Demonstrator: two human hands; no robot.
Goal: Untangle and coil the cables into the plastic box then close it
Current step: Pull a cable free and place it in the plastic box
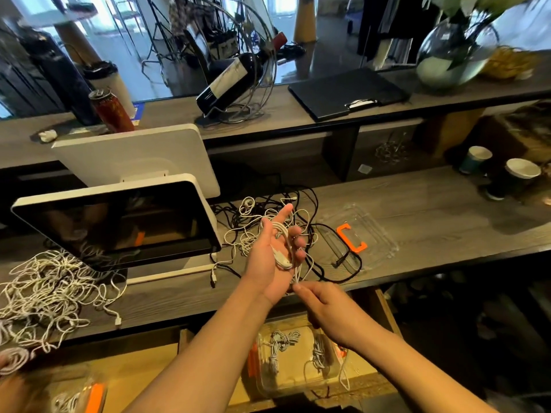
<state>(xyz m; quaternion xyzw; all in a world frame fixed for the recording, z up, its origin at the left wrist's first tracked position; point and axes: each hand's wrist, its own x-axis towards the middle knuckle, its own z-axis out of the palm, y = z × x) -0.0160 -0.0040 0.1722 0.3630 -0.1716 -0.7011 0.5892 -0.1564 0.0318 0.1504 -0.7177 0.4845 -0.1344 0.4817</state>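
A thin white cable (283,248) is held looped in the upturned left hand (272,257), fingers half curled, and its tail is pinched by the right hand (320,305) (fingertips closed) above the grey wooden counter (417,210), beside the clear plastic box (384,234).

Both forearms bare, no sleeves; left hand (269,257) & right hand (323,305): no rings, watch, gloves

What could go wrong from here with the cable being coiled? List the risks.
1. The white cable looped in the left hand runs into the black-and-white tangle behind it, so pulling may tighten knots or drag the pile.
2. The right hand only pinches the strand by the fingertips; it may slip and let the loops loosen.
3. A black cable lies across the clear plastic box and could block closing.
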